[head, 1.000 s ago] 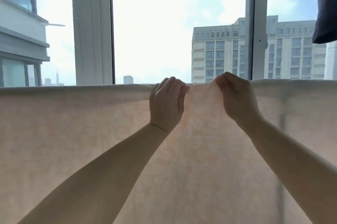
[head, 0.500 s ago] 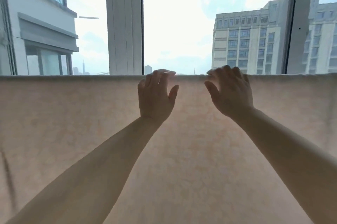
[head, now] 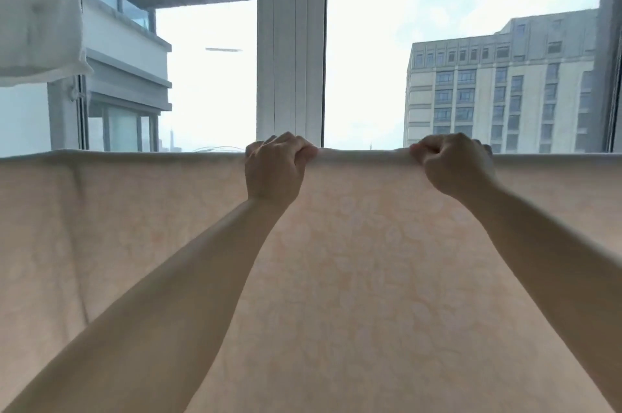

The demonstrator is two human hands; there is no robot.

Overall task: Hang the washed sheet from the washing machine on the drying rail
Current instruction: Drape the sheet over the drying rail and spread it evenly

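Peach-pink sheet (head: pixel 353 278) with a faint pale floral print hangs straight down across the whole view; its folded top edge runs level from left to right, so the long axis is horizontal, and the cloth drops from it out of the bottom of the picture. The rail itself is hidden under the fold.

Left hand (head: pixel 274 170): fingers curled over the top edge, gripping the fold near the middle. Right hand (head: pixel 456 170): fist-like, fingers curled round the same edge further right. Both hands hold the sheet, well apart from each other, with a taut straight stretch of edge between them. Both forearms reach up from the bottom corners.

Some soft vertical creases show on the sheet's left part.

Behind it: a white window frame (head: pixel 291 42) upright just above the left hand, glass on both sides. Outside, a tall grey building (head: pixel 498 86) at right and a balcony block at left. White cloth (head: pixel 37 8) hangs in the top left corner, apart from the sheet.
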